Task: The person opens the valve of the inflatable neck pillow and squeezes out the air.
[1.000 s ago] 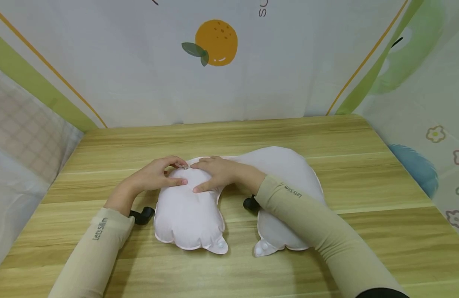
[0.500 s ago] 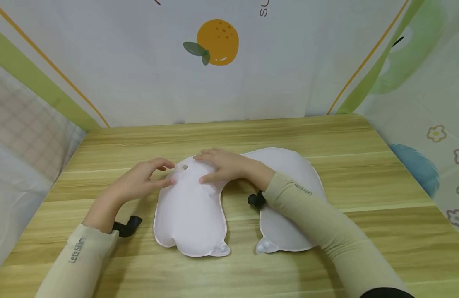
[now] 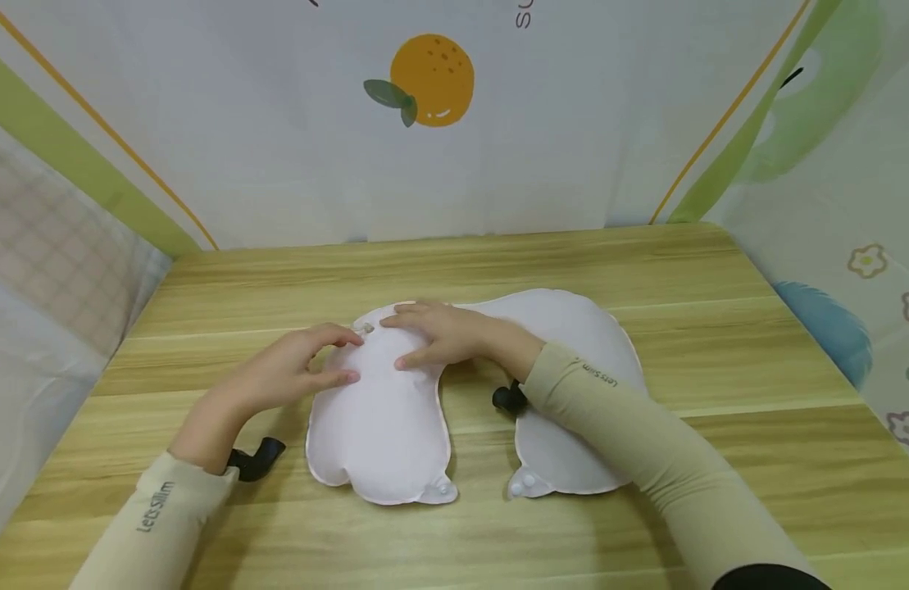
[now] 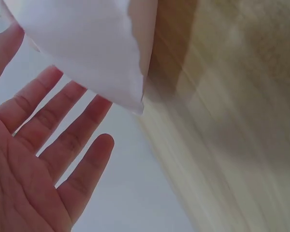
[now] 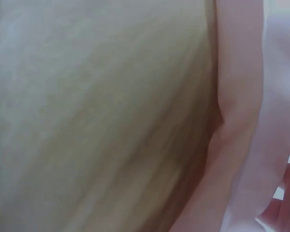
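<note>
A puffed-up, pale pink U-shaped neck pillow (image 3: 384, 426) lies on the wooden table, its two ends toward me. Small tabs with snap buttons (image 3: 441, 488) sit at the inner corners of those ends. Near the top of the left lobe is a small clear air valve (image 3: 365, 329). My left hand (image 3: 288, 369) is at that lobe's outer side, thumb and forefinger touching its top close to the valve. In the left wrist view its other fingers (image 4: 72, 140) are extended and spread beside the pillow's edge. My right hand (image 3: 454, 332) rests with spread fingers on the pillow, right of the valve.
The wood-grain table (image 3: 454, 545) extends around the pillow on all sides. A white printed cloth (image 3: 277, 164) with an orange hangs behind its back edge. Black wrist mounts (image 3: 258, 460) stick out below both forearms.
My left hand has drawn back left from the valve, uncovering it, then come slightly inward again. The right hand has shifted a little to the right on the pillow.
</note>
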### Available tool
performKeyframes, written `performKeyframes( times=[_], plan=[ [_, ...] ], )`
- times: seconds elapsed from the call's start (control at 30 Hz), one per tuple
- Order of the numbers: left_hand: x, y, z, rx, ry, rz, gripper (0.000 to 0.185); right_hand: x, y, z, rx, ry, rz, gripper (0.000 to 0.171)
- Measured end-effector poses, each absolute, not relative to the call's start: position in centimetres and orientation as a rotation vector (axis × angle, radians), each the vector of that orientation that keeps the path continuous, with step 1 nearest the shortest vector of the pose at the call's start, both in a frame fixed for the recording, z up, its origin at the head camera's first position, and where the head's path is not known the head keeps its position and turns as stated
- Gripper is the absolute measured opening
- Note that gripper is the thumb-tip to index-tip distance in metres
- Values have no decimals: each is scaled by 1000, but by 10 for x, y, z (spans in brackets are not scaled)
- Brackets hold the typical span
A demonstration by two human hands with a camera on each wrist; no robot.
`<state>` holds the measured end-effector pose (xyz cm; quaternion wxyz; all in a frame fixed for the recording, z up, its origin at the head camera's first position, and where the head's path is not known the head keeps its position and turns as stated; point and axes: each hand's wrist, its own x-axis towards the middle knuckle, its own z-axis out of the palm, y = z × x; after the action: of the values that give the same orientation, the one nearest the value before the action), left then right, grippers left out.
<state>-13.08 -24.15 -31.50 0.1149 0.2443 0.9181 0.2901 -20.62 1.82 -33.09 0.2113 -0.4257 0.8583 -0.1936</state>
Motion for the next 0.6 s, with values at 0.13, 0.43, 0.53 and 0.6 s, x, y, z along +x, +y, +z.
performKeyframes(
  times=[0.13,0.43,0.53,0.6],
  plan=[
    [-132,-238,-317,744,2682,832,46,-206,19,-333,-1171,2377,-526,68],
    [-135,-237,-321,759,2678,792,45,-207,19,-339,-1167,2364,-516,68],
    [-135,-237,-322,743,2674,783,46,-206,19,-340,-1172,2360,-519,68],
    [-136,-237,-322,743,2673,776,46,-206,19,-340,-1174,2361,-515,68]
  ],
)
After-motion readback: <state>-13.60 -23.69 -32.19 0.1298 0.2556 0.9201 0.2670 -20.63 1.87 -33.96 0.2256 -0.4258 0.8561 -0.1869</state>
